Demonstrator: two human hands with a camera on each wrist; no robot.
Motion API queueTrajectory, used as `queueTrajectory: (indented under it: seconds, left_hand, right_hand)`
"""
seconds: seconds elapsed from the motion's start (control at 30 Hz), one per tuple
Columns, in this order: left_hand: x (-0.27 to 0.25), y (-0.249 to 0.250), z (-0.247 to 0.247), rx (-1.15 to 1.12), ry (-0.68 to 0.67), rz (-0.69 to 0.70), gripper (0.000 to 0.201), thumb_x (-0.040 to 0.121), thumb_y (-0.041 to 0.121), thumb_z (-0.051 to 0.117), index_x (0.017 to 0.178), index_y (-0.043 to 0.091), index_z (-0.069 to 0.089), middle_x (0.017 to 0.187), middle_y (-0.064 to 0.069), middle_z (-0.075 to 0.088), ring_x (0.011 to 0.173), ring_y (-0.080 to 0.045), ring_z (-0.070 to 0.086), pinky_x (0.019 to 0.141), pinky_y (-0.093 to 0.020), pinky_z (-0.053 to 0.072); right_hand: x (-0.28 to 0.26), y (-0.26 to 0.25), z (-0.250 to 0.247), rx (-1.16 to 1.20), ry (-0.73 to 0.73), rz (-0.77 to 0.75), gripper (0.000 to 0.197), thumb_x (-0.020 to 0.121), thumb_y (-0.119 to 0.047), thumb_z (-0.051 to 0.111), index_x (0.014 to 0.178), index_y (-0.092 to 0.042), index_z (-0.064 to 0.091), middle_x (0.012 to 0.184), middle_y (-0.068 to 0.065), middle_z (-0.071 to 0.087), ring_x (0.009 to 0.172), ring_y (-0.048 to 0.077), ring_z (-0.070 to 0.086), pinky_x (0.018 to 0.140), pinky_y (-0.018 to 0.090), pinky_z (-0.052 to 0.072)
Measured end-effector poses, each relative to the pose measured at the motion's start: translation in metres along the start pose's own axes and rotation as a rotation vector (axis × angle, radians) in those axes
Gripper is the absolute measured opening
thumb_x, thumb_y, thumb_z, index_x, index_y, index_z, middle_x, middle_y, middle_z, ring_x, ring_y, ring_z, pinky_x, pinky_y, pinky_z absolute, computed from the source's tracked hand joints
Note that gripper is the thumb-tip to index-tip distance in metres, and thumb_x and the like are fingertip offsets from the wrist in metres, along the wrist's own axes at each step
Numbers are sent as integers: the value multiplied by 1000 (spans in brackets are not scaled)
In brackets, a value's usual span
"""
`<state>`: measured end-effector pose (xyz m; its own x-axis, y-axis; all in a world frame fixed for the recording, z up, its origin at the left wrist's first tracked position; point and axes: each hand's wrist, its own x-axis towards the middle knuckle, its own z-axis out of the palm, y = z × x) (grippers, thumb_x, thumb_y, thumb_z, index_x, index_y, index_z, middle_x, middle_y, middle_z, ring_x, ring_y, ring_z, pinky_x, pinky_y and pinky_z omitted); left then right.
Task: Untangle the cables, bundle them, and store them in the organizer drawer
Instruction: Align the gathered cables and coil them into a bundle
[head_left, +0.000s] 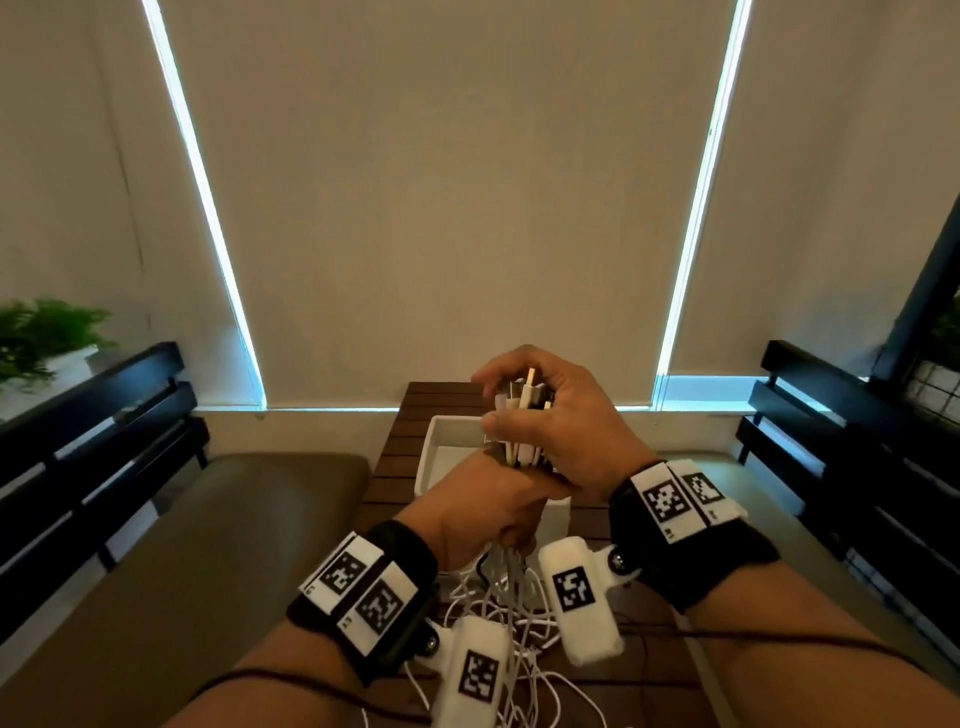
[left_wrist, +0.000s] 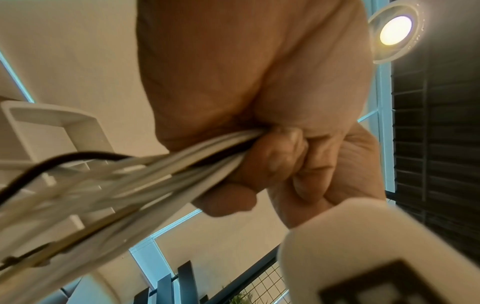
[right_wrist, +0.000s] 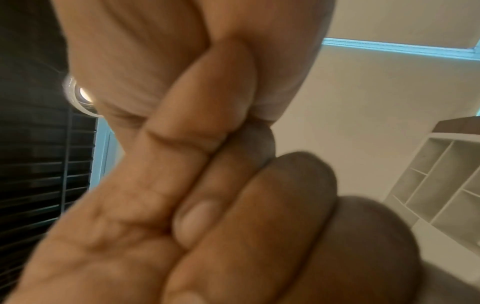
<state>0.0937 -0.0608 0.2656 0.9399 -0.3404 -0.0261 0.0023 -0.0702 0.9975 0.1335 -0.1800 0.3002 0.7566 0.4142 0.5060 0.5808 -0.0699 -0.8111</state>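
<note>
Brown slatted wooden table (head_left: 395, 457) carries the white plastic organizer drawer (head_left: 441, 436), just beyond the hands. At its six o'clock the left hand (head_left: 483, 509) is fisted round the bunch of white cables (head_left: 511, 587), tails dangling tangled; the right hand (head_left: 561, 431) curls over the cable plug ends (head_left: 524, 400). Best level the plugs before coiling downward.

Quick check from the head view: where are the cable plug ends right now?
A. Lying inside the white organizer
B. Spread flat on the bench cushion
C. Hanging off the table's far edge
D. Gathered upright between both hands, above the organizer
D: the plug ends stick up in a cluster, the right hand curled around them and the left hand gripping the cables just below, in front of the white organizer.
</note>
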Motion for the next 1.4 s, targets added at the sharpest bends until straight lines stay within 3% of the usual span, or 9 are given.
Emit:
queueTrajectory:
  seconds: [0.13, 0.27, 0.43, 0.8, 0.97, 1.07, 1.13, 1.33, 1.4]
  left_hand:
    - [5, 1, 1, -158, 22, -21, 44, 87, -1, 54, 48, 19, 55, 45, 2, 31, 40, -12, 28, 40, -20, 32]
    - [12, 20, -13, -439, 12, 76, 35, 85, 24, 54, 51, 19, 56, 37, 8, 32, 31, -6, 25, 39, -19, 26]
    - [20, 38, -42, -688, 5, 205, 50, 90, 33, 53, 46, 19, 35, 34, 7, 26, 29, -6, 28, 39, -19, 28]
    - [-6, 77, -106, -604, 204, 380, 61, 96, 42, 42, 41, 19, 31, 33, 8, 22, 28, -5, 22, 36, -15, 22]
    - [2, 67, -108, -725, 308, 392, 57, 97, 39, 46, 45, 22, 29, 34, 9, 21, 29, -5, 21, 36, -15, 22]
    - [11, 61, -87, -661, 268, 343, 61, 97, 39, 46, 41, 22, 33, 34, 8, 20, 30, -6, 21, 38, -18, 20]
    - [17, 54, -68, -610, 221, 288, 59, 97, 39, 48, 42, 21, 34, 36, 6, 21, 31, -8, 23, 40, -21, 22]
    - [24, 49, -44, -597, 157, 226, 54, 93, 40, 54, 48, 20, 32, 40, 5, 21, 34, -9, 23, 41, -22, 25]
    - [22, 51, -51, -606, 169, 228, 55, 94, 41, 52, 48, 20, 30, 40, 5, 20, 33, -9, 23, 41, -21, 24]
  right_hand:
    - [6, -11, -1, -61, -28, 54, 30, 78, -13, 76, 108, -15, 69, 92, -3, 68, 78, 2, 65, 70, 16, 51]
    - [2, 12, -13, 245, -80, 221, 107, 60, -58, 78, 149, -37, 21, 129, -7, 54, 114, 8, 59, 89, 27, 54]
    - [-40, 51, 27, -50, -341, 297, 18, 82, -10, 69, 92, -25, 68, 85, -10, 68, 80, 2, 63, 75, 21, 49]
    - [-58, 91, 15, -69, -161, 367, 12, 86, -24, 68, 84, -12, 66, 68, 5, 62, 60, 15, 57, 62, 33, 51]
    - [-58, 85, 9, -82, -351, 472, 36, 77, -25, 77, 110, -23, 62, 103, 1, 69, 95, 12, 66, 93, 42, 54]
    - [-49, 67, 13, -100, -253, 356, 91, 60, -40, 88, 135, -48, 37, 136, -18, 51, 128, 3, 45, 109, 39, 38]
    - [-32, 48, 20, -62, -181, 236, 89, 62, -45, 85, 134, -54, 34, 140, -22, 45, 133, -1, 39, 108, 33, 34]
    - [-11, 55, 36, -185, -202, 162, 5, 89, -23, 62, 93, -21, 64, 79, -1, 69, 73, 11, 65, 78, 43, 54]
    - [-23, 67, 37, -157, -213, 196, 15, 95, -26, 55, 93, -12, 61, 71, 3, 64, 61, 13, 62, 66, 40, 53]
